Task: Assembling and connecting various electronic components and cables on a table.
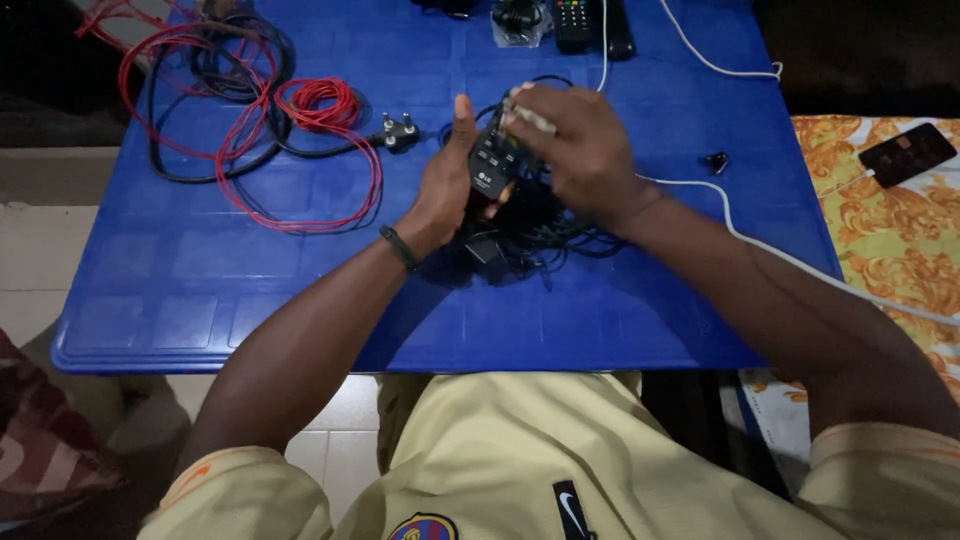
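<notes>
A small black remote control [492, 165] is held above the middle of the blue table [200, 300], and every other place here is told from it. It is gripped by the left hand [447, 188], whose fingers are wrapped behind its lower part while the thumb stands up along its left edge, so that the buttoned face is kept turned upward towards the camera; the grip seems chosen to steady the remote for the other hand. The right hand [575, 150] is laid over the remote's upper right corner, curled and closed on a thin pale stick-like object [530, 119] whose end is brought against the top of the remote; what that object is cannot be told. Directly beneath and behind the remote a tangle of black cable [545, 230] lies on the table. To the left of the remote a black plug [400, 131] rests, and further left a coil of red wire [318, 104] is spread among black leads. A white cable [720, 205] runs past on the remote's right, and beyond the remote, at the table's far edge, larger black remotes [590, 25] are seen.
</notes>
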